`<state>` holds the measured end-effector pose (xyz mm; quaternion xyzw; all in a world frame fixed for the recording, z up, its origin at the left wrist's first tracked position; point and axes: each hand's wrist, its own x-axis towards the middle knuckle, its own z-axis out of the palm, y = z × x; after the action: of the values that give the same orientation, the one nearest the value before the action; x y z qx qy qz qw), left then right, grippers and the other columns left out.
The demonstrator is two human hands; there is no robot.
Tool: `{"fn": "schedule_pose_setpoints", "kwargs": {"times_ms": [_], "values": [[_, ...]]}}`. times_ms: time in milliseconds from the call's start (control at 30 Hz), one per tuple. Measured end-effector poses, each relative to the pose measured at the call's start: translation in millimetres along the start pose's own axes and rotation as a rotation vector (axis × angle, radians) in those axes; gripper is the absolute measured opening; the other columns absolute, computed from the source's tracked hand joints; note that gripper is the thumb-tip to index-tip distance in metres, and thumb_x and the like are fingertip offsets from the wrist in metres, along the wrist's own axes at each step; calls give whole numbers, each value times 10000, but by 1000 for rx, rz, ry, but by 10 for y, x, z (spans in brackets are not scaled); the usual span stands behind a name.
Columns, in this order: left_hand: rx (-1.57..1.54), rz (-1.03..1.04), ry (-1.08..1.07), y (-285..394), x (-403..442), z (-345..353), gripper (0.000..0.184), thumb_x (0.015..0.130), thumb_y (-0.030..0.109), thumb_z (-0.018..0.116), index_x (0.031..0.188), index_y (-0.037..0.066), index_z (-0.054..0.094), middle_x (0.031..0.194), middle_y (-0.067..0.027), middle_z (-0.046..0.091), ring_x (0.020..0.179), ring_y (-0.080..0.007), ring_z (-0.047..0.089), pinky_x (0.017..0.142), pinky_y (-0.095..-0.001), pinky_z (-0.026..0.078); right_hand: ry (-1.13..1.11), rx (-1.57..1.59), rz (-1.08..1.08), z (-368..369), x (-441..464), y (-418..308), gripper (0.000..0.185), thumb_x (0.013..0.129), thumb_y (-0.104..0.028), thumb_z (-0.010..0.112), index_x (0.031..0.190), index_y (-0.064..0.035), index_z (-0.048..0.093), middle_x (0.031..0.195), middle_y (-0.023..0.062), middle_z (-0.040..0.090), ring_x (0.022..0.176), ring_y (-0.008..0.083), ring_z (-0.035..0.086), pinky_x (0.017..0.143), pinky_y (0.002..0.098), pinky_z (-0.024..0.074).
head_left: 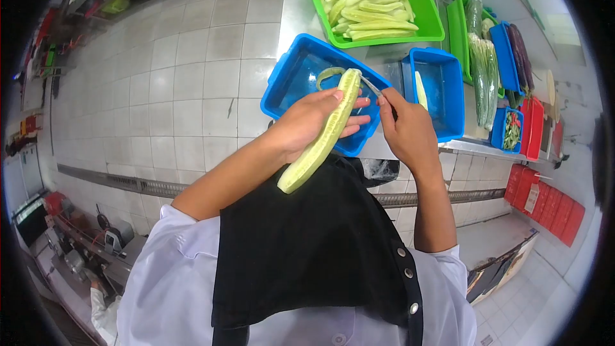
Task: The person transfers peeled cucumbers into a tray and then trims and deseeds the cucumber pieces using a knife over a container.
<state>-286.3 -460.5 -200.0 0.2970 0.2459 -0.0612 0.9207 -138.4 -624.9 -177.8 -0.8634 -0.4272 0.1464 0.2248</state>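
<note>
A long, pale green peeled cucumber [320, 138] slants across my left hand [306, 118], which is closed around it, thumb on top and fingers underneath. Its upper end lies over a blue tub [282, 90]; the lower end reaches my black apron. At the upper end, my right hand [405, 125] grips a slim metal peeler [371, 86] whose tip is at the cucumber; the handle is mostly hidden by my fingers. A curled strip of peel [323, 75] hangs beside that end, above the tub.
A green tub [435, 22] heaped with peeled cucumbers [371, 6] stands behind. To the right, a smaller blue tub [451, 115] contains a pale slim piece [421, 90]. Wrapped green vegetables [483, 80] and a red tray [532, 128] lie farther right. Another person's sleeve [102, 311] shows lower left.
</note>
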Motion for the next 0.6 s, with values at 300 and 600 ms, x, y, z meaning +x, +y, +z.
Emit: {"fn": "schedule_pose_setpoints", "kwargs": {"times_ms": [300,600], "values": [[-3,21,13,14,26,-23,517,1173,296,376,1554,-53,395,1575,-237,503,1413,-398,563,1169,-449,494,-65,53,101,4,-65,-85,187,1055,-257,584,1080,-87,659,796,258,697,785,501,681,688,606,511],[2,11,13,-22,57,-26,511,1175,293,369,1557,-44,397,1573,-232,505,1408,-389,569,1171,-451,492,-94,161,136,-14,-95,-70,200,1051,-247,586,1097,-73,673,806,273,693,800,512,674,728,602,511]]}}
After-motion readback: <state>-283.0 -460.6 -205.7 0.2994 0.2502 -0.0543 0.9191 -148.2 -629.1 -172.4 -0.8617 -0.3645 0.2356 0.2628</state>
